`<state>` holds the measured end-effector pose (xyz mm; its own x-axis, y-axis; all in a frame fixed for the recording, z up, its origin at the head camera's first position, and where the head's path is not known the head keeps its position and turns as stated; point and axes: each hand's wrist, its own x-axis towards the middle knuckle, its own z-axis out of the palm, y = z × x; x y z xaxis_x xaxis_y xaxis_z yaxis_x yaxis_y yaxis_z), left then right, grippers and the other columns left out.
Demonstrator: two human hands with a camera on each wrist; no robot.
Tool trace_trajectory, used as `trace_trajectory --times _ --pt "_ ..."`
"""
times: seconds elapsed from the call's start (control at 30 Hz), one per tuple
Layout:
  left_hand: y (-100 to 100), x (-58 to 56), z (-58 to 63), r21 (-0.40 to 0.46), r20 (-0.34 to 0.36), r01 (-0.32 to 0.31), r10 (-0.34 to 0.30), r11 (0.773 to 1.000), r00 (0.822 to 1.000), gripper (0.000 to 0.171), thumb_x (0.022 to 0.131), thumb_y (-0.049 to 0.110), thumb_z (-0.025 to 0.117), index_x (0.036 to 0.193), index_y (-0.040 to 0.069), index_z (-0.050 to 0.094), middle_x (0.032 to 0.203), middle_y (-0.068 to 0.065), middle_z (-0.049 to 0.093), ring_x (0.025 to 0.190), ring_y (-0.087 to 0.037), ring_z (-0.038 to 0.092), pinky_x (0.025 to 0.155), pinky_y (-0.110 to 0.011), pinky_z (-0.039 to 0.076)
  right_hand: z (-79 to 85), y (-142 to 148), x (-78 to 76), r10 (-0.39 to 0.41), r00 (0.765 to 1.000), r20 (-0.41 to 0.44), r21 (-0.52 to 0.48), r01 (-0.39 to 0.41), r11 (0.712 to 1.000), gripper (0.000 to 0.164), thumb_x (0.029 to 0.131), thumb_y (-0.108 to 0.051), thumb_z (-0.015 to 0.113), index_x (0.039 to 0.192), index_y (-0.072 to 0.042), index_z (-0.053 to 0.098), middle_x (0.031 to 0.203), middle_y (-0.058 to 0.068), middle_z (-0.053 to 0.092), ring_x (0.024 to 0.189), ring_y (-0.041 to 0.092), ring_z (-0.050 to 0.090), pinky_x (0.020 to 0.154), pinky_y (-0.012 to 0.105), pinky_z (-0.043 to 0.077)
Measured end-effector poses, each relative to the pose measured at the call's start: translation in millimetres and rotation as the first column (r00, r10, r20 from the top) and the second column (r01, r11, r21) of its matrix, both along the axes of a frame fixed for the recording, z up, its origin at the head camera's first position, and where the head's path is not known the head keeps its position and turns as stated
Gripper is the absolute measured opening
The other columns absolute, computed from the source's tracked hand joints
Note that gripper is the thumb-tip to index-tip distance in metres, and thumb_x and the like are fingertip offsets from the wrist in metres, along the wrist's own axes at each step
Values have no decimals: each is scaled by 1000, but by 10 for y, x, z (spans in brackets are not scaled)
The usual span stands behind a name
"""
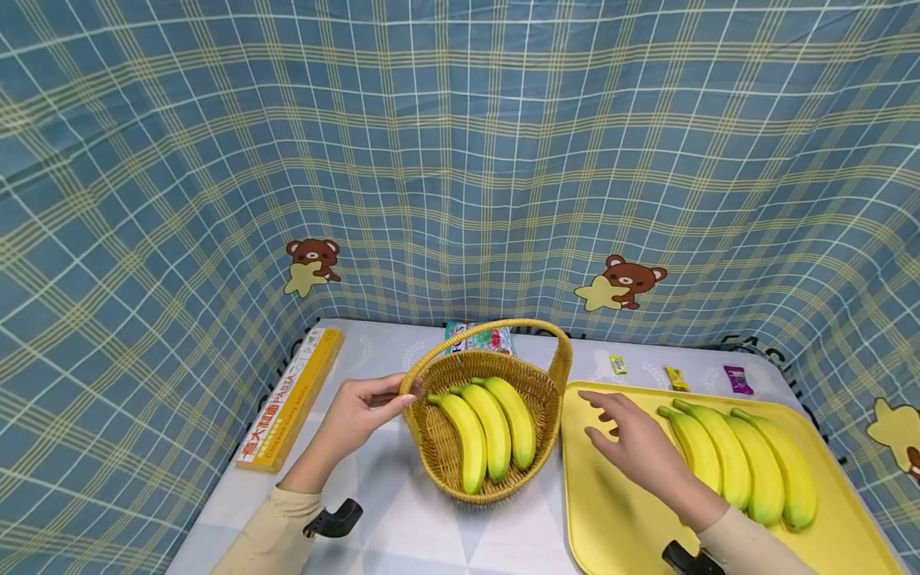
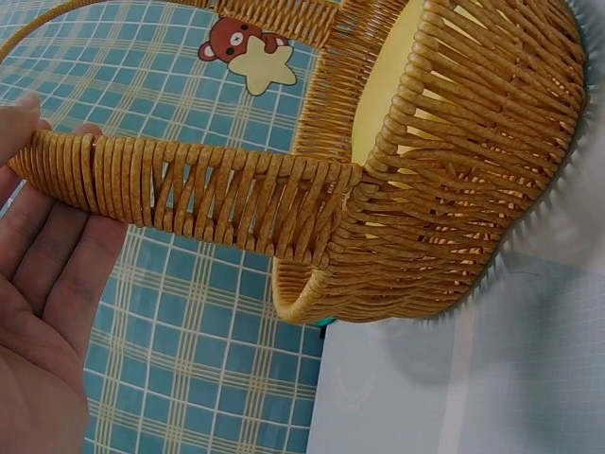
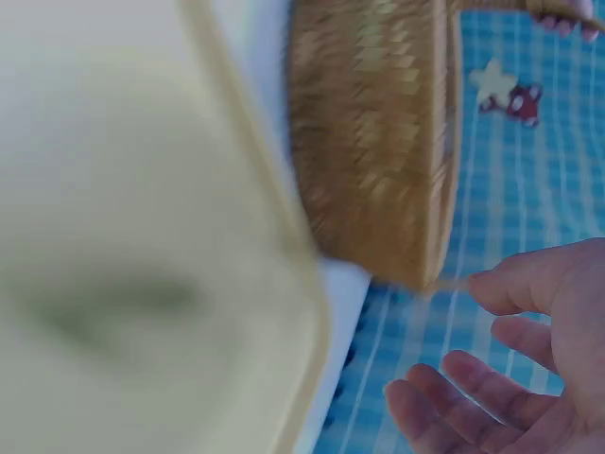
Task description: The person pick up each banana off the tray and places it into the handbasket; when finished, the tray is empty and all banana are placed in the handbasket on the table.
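A wicker basket (image 1: 489,423) with a tall arched handle (image 2: 217,194) stands on the table in the head view, three bananas (image 1: 496,431) lying side by side inside it. At the handle's left side my left hand (image 1: 366,411) pinches the wicker between thumb and fingers, as the left wrist view also shows. My right hand (image 1: 632,439) hovers over the left part of a yellow tray (image 1: 600,511), fingers loosely spread and holding nothing. Several more bananas (image 1: 755,463) lie in a row on the tray, right of that hand. In the right wrist view the basket (image 3: 369,142) is blurred.
A yellow pasta box (image 1: 291,399) lies along the table's left side. Behind the basket is a colourful packet (image 1: 481,339), partly hidden. Small wrapped sweets, one green (image 1: 618,364), one yellow (image 1: 676,378) and one purple (image 1: 738,379), lie beyond the tray. Checked cloth surrounds the table.
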<state>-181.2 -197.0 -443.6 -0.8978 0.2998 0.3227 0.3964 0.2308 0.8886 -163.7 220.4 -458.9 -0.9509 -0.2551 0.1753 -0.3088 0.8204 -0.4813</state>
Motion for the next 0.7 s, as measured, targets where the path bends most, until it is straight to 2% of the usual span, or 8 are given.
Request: trace_trajectory --times 0.2,0.3,0.53,0.7 --pt "1 1 -4 -5 0 0 0 1000 1000 30 96 15 73 125 5 73 109 -6 77 101 -16 73 85 -32 61 -149 450 76 -84 996 -10 58 84 995 53 92 -14 76 141 -6 58 120 18 63 100 35 67 71 48 59" --pt "5 -1 -3 -9 -1 2 -2 1000 1000 30 96 15 73 124 4 73 109 -6 77 101 -16 73 84 -32 61 -222 694 99 -143 990 17 74 142 987 52 92 -15 75 140 -3 58 121 22 62 100 38 66 71 51 58" --pt "8 6 4 -14 -6 -8 8 1000 1000 29 96 14 73 123 1 73 107 -6 77 100 -15 73 83 -31 62 -293 1176 101 -260 959 111 144 243 959 53 95 -19 70 140 3 54 122 30 59 99 43 62 75 58 53" --pt "0 9 2 -9 -2 -7 7 1000 1000 29 96 15 73 123 3 74 108 -6 77 100 -15 73 84 -31 62 -320 1326 92 -306 937 170 200 271 941 59 93 -22 73 139 8 51 120 34 57 99 47 59 77 60 51"
